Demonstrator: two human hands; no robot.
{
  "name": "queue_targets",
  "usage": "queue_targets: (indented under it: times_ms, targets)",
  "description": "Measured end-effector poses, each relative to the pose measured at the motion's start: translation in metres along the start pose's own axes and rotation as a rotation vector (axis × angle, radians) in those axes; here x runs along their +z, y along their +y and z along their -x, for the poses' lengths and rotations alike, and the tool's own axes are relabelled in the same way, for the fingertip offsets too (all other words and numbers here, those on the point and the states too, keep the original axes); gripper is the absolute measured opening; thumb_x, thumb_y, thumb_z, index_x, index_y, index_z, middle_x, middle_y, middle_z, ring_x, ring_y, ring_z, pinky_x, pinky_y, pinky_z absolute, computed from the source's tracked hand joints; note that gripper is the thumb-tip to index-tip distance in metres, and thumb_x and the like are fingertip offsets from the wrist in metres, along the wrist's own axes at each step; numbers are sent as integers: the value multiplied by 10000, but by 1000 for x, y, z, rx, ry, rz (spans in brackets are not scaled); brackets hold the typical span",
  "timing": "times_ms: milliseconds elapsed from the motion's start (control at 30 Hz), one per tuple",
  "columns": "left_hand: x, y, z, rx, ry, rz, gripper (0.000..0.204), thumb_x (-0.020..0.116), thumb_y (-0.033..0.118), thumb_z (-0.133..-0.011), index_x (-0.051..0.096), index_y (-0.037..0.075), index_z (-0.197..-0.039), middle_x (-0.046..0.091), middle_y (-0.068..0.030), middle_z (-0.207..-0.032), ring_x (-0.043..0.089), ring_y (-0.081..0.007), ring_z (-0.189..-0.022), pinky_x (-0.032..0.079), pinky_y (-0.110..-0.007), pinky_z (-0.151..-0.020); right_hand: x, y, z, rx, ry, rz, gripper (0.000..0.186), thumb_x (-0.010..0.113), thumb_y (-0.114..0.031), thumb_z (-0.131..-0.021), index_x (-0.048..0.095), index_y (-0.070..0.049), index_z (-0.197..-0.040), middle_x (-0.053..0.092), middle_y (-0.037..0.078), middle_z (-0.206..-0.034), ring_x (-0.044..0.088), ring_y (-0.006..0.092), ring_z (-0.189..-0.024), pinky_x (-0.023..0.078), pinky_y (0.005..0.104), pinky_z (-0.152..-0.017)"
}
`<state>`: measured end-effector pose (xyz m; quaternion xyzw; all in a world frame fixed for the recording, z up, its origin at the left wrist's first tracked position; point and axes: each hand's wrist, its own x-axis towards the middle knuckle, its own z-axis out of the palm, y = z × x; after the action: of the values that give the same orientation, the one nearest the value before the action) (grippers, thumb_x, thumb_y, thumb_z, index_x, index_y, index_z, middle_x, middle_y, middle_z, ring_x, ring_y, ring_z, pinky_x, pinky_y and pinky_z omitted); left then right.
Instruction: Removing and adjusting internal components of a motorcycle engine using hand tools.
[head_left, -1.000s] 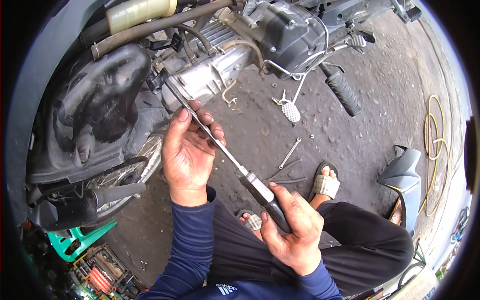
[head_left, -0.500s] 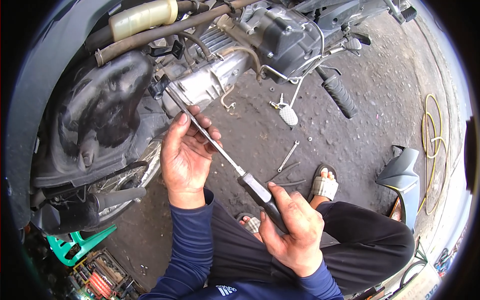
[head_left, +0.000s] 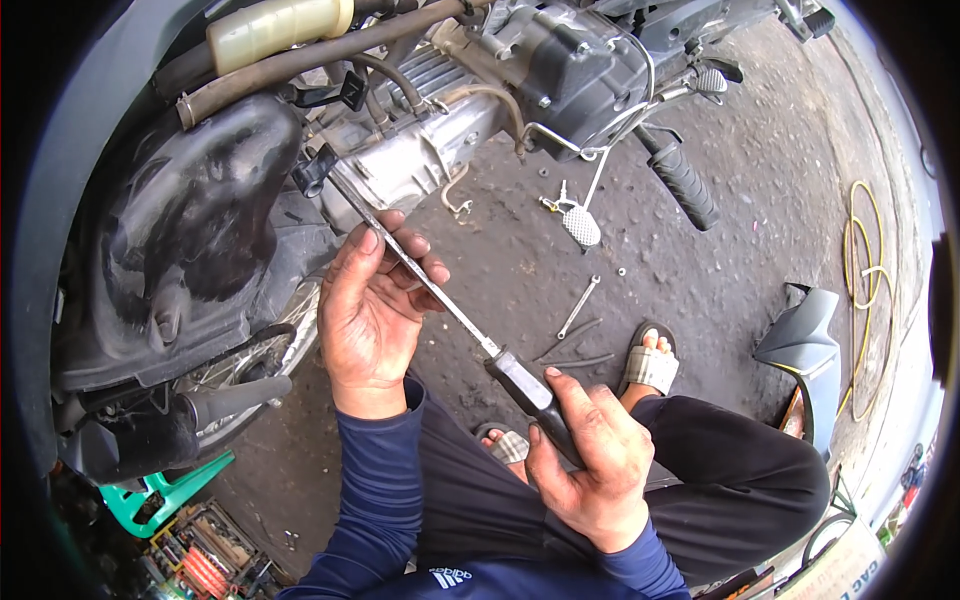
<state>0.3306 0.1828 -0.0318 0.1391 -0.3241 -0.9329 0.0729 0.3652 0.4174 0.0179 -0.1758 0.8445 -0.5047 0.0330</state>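
My right hand [head_left: 590, 455] grips the black handle of a long ratchet wrench [head_left: 450, 310]. Its thin metal shaft runs up and left to a socket head set on the silver engine cylinder [head_left: 410, 160] of a motorcycle. My left hand [head_left: 370, 315] wraps loosely around the middle of the shaft, fingers curled over it. The motorcycle's dark engine block [head_left: 580, 70] sits above, and its black front fender [head_left: 190, 240] and wheel are at the left. My legs in dark trousers and sandalled feet [head_left: 650, 365] are below.
A loose spanner [head_left: 578, 305] and thin rods lie on the concrete beside a small nut. A grey body panel [head_left: 805, 340] and a coiled yellow hose [head_left: 865, 260] lie at the right. A green stool [head_left: 150, 495] and a tool tray [head_left: 200, 550] sit at the lower left.
The view has shifted slightly; both hands keep their hold on the wrench, and my left hand has slid a little along the shaft. The wrench angle is nearly the same.
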Motion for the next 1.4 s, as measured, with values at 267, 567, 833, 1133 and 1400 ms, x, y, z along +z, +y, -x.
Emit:
queue_targets:
  times_ms: [267, 567, 833, 1133, 1400]
  targets:
    - [-4, 0, -1, -11, 4, 47, 331, 506, 230, -1079, 600, -10, -1286, 701, -174, -1036, 739, -326, -879, 679, -460, -679, 3, 4, 4, -20, 2, 17, 558, 783, 1, -694, 671, 32, -1239, 628, 114, -839, 614, 242, -640, 502, 352, -563]
    - [-3, 0, -1, -17, -32, 98, 345, 486, 233, -1089, 593, -18, -1299, 704, -183, -1051, 738, -341, -907, 677, -478, -694, 2, -1, 4, -15, -8, 52, 536, 797, -28, -730, 671, 16, -1250, 619, 108, -845, 623, 220, -663, 508, 338, -579]
    - [-4, -9, 8, -76, -186, 34, 289, 628, 219, -1032, 643, 13, -1235, 706, -143, -987, 660, -252, -902, 540, -450, -792, -8, -4, 1, 867, -164, -1491, 609, 740, -132, -936, 459, 65, -1438, 652, 141, -1002, 620, 141, -749, 525, 288, -718]
    - [2, -14, 12, -117, -158, 66, 238, 591, 199, -1056, 628, 13, -1199, 696, -170, -1003, 640, -203, -795, 550, -383, -668, -8, -12, 12, 778, -88, -952, 432, 637, -82, -973, 485, 91, -1339, 683, 220, -952, 615, 165, -575, 503, 287, -537]
    - [6, -23, 8, -108, -184, 197, 249, 583, 223, -1062, 620, 32, -1217, 675, -139, -1005, 603, -151, -764, 516, -324, -675, -8, -14, -7, 347, 10, -223, 432, 765, -54, -848, 655, 3, -1261, 614, 111, -895, 603, 178, -655, 487, 279, -561]
